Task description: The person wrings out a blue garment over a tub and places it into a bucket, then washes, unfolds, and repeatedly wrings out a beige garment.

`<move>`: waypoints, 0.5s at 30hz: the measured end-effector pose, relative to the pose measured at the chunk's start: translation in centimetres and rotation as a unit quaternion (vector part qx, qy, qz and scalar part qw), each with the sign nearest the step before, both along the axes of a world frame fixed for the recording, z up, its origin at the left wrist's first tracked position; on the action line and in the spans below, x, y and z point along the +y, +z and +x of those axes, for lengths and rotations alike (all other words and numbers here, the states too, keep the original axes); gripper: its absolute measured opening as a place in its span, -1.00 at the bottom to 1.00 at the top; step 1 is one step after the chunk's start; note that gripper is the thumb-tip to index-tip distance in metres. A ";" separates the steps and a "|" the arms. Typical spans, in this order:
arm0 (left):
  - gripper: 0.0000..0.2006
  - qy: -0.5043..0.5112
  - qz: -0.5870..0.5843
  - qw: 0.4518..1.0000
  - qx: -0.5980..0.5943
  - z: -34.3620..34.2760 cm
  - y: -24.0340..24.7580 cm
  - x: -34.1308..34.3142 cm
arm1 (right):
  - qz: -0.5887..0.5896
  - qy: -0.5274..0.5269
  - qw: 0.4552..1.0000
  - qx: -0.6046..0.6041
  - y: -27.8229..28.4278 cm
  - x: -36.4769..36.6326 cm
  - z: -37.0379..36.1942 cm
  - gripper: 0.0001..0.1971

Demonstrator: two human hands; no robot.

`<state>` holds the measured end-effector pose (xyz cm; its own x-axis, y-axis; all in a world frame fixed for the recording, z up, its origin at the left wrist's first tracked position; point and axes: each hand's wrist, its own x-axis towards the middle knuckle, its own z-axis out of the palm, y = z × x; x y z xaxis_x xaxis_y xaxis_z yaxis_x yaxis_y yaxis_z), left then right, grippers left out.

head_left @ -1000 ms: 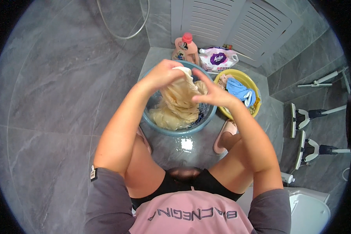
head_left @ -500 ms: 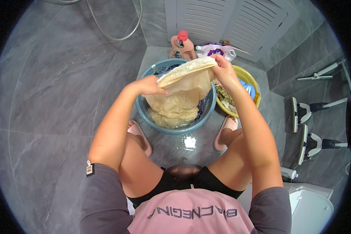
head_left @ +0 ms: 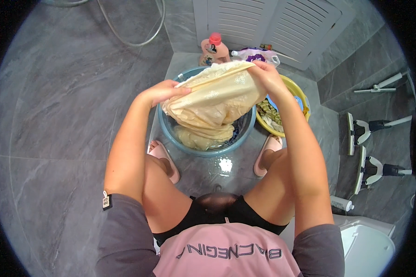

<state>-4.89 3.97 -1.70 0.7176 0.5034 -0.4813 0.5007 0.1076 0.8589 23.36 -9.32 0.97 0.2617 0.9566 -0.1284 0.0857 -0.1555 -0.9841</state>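
Observation:
Stretched between my two hands is a wet cream garment with a gathered white edge along its top. My left hand grips one end of that edge, thumb on top. The other end is pinched in my right hand. The garment's lower part hangs bunched into a round blue basin, where some water shows. Dark patterned cloth lies in the basin, mostly hidden under the cream fabric.
A yellow basin of mixed clothes stands right of the blue one. Behind are a pink bottle and a white-and-purple pouch, before grey louvred doors. Mop heads hang at the right wall. My slippered feet flank the blue basin.
Both hands have moved slightly up and away with the garment. Its top edge has tipped back, and more of the smooth front panel now faces me.

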 end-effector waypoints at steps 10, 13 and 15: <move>-0.59 0.053 -0.034 0.998 0.005 0.5 -3.4 0.3 | -0.227 0.073 0.968 -0.083 -5.6 0.0 1.7 -0.54; -0.55 0.025 -0.005 0.999 0.020 1.3 -6.1 2.6 | -0.252 0.033 0.965 -0.060 -9.8 2.3 2.7 -0.49; -0.51 -0.005 0.093 0.993 0.074 1.5 -8.5 4.1 | -0.214 0.005 0.962 -0.168 -12.7 3.5 2.5 -0.49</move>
<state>-3.40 8.08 -10.18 0.6511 0.5864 -0.4818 0.6235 -0.0513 0.7801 25.89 -5.83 -11.71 0.3485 0.8375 -0.4210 0.3910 -0.5381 -0.7467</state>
